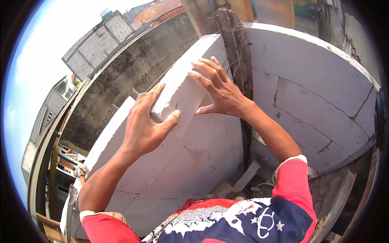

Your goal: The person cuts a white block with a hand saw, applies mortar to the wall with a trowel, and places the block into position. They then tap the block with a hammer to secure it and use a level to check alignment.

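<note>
A white lightweight concrete block (174, 95) sits at the top of a white block wall (190, 162) in front of me. My left hand (145, 123) clasps its near end, the fingers over the top edge and the thumb on the end face. My right hand (221, 91) lies on the block's right side. Its fingers reach over the upper edge and its thumb presses lower on the face. Behind my hands, the underside of the block and its joint with the wall are partly hidden.
A weathered wooden post (239, 52) with wire tied round it stands at the corner. Another white block wall (304, 89) curves off to the right. Beyond the left side runs a stained grey wall (121, 77). Rubble and wood scraps (247, 176) lie low in the corner.
</note>
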